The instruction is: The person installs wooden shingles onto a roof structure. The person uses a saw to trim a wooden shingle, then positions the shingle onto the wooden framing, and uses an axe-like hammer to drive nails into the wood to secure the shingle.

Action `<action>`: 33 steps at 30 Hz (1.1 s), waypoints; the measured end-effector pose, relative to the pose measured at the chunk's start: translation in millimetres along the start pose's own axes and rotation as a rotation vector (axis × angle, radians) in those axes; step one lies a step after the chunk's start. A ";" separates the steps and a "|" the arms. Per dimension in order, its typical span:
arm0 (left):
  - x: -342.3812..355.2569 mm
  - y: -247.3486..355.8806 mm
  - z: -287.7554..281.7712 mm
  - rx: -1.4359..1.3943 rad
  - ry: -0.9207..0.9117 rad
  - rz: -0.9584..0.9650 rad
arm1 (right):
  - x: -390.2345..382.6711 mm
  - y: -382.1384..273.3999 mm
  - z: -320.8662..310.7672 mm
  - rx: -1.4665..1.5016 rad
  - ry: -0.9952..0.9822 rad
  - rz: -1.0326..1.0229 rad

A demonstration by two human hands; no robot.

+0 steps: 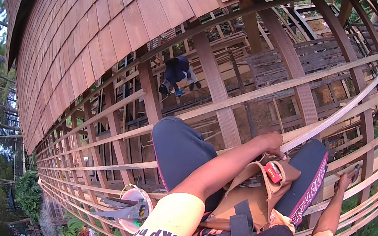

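Observation:
My left hand (270, 144) is closed around the near end of a pale wooden batten (349, 109), which runs up and away to the right over the roof frame. Lower at the right, my right hand (345, 181) is closed on a small dark tool with a curved metal head, apparently a hammer (357, 172), beside the lower battens. Between my arms, a tan tool pouch (242, 204) hangs at my waist, with a small red box (273, 172) at its opening. My bent knees (178, 142) rest over the open framing.
Rows of wooden shingles (151, 16) cover the slope above. Rafters (216, 88) and thin battens (323, 75) leave open gaps over a drop. Below, another person (178, 72) bends among timbers. At my left hangs a pinkish bucket (137, 197) holding a handsaw (117, 212).

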State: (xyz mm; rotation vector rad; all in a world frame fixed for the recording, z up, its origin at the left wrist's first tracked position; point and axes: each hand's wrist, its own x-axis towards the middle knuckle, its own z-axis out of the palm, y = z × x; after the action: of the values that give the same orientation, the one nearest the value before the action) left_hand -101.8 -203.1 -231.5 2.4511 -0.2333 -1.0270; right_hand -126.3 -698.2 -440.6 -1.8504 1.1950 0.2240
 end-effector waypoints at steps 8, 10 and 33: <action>37.3 -20.8 28.1 0.270 -0.067 0.239 | -145.8 -25.0 -21.3 0.266 0.015 -0.284; 36.3 -14.9 28.3 0.328 -0.004 0.261 | -138.3 1.1 -30.0 0.150 -0.046 -0.446; -19.3 -202.1 -116.4 -1.543 0.622 -0.215 | -311.8 -178.9 34.8 0.126 -0.296 -0.959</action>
State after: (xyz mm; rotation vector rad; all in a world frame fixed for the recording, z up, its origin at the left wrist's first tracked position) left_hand -37.8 21.5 -246.0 1.1943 0.7616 -0.1843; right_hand -133.8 -448.2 -180.1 -1.9811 0.0498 -0.1170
